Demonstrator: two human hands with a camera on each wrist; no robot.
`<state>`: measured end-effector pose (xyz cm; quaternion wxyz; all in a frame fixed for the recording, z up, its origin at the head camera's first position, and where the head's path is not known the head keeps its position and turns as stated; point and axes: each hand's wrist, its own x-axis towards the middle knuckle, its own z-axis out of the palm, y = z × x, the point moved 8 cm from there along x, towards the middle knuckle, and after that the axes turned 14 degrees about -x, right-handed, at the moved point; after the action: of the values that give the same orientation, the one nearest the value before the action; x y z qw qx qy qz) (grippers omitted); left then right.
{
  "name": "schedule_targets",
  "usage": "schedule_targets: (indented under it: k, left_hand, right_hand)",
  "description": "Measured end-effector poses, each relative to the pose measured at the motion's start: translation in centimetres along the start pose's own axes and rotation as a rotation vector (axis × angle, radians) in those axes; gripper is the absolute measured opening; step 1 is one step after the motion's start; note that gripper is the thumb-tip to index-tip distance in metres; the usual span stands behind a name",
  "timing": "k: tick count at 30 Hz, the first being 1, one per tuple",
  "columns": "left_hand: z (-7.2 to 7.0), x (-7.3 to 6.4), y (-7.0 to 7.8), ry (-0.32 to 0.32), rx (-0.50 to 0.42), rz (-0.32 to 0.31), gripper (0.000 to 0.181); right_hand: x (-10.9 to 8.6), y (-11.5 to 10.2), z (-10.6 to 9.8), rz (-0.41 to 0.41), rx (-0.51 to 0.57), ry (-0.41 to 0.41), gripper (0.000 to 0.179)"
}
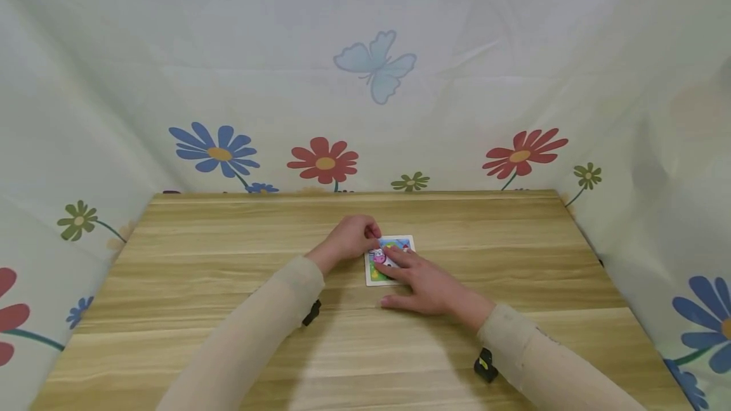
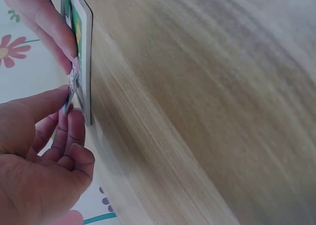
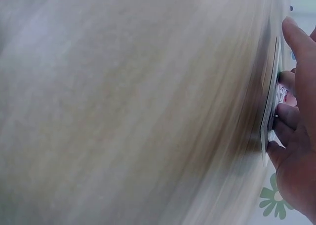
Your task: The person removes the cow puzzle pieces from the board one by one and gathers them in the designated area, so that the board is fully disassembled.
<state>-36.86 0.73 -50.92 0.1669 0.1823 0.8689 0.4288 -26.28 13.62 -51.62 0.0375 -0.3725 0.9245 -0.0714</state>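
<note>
A small picture puzzle board with a white border lies flat on the wooden table, printed with a pink-nosed cartoon animal on green and blue. At its far left corner, my left hand pinches a thin printed puzzle piece between thumb and fingers; in the left wrist view the piece tilts up from the board's face. My right hand reaches across from the right, its spread fingers resting on the picture and its thumb on the table by the near edge. These fingers hide much of the print.
The wood-grain table spreads around the board on all sides. Behind it and at both sides hangs a pale cloth with printed flowers and a butterfly. Black camera mounts sit under both wrists.
</note>
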Motion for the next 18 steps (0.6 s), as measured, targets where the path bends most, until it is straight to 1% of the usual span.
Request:
schedule_targets:
  k: [4, 10, 15, 18]
  left_hand:
    - [-0.3, -0.4, 0.3, 0.001, -0.057, 0.023, 0.006]
    - [-1.9, -1.2, 1.4, 0.013, -0.137, 0.075, 0.005]
    - [-3.4, -2.0, 2.0, -0.002, -0.147, 0.124, 0.005]
    - [-4.3, -2.7, 2.1, -0.006, -0.148, 0.139, 0.006]
  right_hand:
    - [0.1, 0.0, 0.0, 0.015, 0.012, -0.012, 0.076]
    - [0.2, 0.0, 0.0, 0.027, 0.006, -0.027, 0.075]
    - [0.1, -0.1, 0.1, 0.021, -0.005, -0.008, 0.075]
    - [0.1, -0.1, 0.2, 0.021, -0.003, -0.007, 0.076]
